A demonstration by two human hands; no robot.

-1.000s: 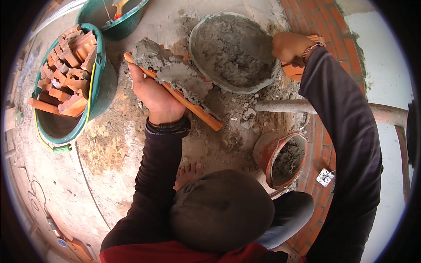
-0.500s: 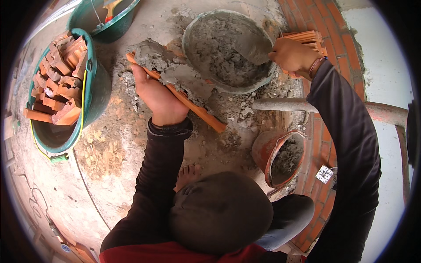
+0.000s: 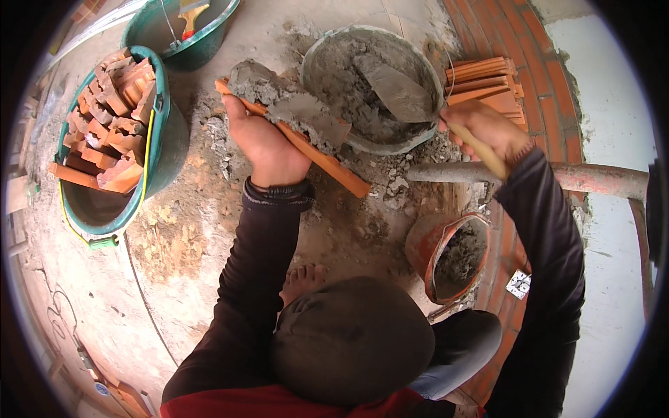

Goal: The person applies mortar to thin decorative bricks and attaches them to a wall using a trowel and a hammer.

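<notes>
My left hand is closed round a thin terracotta brick tile, held tilted with a thick heap of grey mortar along it. A wooden-handled trowel is gripped in my right hand, fingers wrapped round the handle. Its broad, mortar-coated blade lies over the wet mix inside a round mortar tub. That tub stands just beyond and to the right of the loaded tile.
At left stands a green bucket of broken brick pieces. Behind it, another green bucket holds a brush. Tiles lie stacked at right. A metal pipe runs above an orange bucket with mortar residue.
The trowel has turned in my right hand, which dropped slightly towards me, so the handle and more of the blade show. My left hand and the tile sit slightly further right.
</notes>
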